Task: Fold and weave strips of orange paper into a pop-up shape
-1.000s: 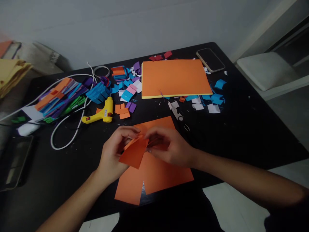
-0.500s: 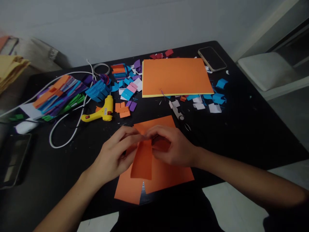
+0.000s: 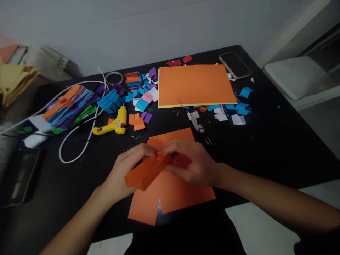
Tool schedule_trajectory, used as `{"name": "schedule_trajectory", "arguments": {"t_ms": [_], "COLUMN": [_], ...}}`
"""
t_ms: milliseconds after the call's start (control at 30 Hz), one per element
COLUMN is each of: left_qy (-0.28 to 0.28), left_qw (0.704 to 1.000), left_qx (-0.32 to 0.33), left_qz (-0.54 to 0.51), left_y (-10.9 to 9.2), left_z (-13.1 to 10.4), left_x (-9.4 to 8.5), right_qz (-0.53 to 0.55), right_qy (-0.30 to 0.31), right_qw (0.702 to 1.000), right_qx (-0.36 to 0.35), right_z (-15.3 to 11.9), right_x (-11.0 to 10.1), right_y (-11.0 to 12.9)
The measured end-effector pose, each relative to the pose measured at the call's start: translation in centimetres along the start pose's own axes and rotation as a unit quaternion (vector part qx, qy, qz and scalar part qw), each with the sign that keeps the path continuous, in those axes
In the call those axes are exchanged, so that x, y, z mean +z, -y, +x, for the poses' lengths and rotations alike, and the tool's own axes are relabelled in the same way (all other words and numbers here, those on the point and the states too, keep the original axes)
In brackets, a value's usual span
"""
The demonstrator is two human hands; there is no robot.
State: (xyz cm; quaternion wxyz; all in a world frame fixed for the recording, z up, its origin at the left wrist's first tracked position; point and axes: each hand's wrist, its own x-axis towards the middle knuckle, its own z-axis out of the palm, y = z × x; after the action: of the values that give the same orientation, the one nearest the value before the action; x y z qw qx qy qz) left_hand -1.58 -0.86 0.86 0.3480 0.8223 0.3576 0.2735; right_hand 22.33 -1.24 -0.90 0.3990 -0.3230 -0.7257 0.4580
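Observation:
Between my hands is a folded strip of orange paper [image 3: 147, 173], tilted with its lower end toward the left. My left hand [image 3: 127, 168] pinches its upper part from the left, thumb and fingers closed. From the other side my right hand [image 3: 192, 161] grips the strip's top end, its fingertips close to those of my left hand. Beneath both hands, larger orange sheets [image 3: 186, 198] lie on the black table, with a narrow gap between them at the near edge. The fingers partly cover the strip's top.
A yellow glue gun [image 3: 118, 123] lies left of centre, near a white cable [image 3: 60, 150] and bundles of coloured strips [image 3: 70, 104]. Scissors [image 3: 197, 124] lie below a stack of orange sheets [image 3: 196, 85]. Phones rest at the back right [image 3: 235, 64] and left [image 3: 22, 173].
The orange strip has turned: its lower end, which hung toward me, now points down to the left and shows a fold. Both hands stay pinched on it. The view has shifted slightly.

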Motion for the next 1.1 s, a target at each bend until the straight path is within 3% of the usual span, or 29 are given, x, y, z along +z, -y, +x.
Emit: {"name": "schedule_trajectory", "arguments": {"t_ms": [367,700,1100], "left_qy": [-0.024,-0.023,-0.045], "left_qw": [0.999,0.997,0.996], "left_qx": [0.027,0.051,0.050], "left_qz": [0.020,0.044,0.060], "left_y": [-1.1,-0.8,-0.8], "left_z": [0.5,0.4,0.4], "left_x": [0.0,0.2,0.3], "right_qz": [-0.066,-0.050,-0.021], "right_qy": [0.024,0.006,0.001], "right_qw": [0.995,0.999,1.000], "right_qx": [-0.070,0.014,0.015], "right_z": [-0.1,-0.2,-0.2], "right_x": [-0.2,-0.1,-0.3], "right_y": [0.0,-0.4,-0.5]}}
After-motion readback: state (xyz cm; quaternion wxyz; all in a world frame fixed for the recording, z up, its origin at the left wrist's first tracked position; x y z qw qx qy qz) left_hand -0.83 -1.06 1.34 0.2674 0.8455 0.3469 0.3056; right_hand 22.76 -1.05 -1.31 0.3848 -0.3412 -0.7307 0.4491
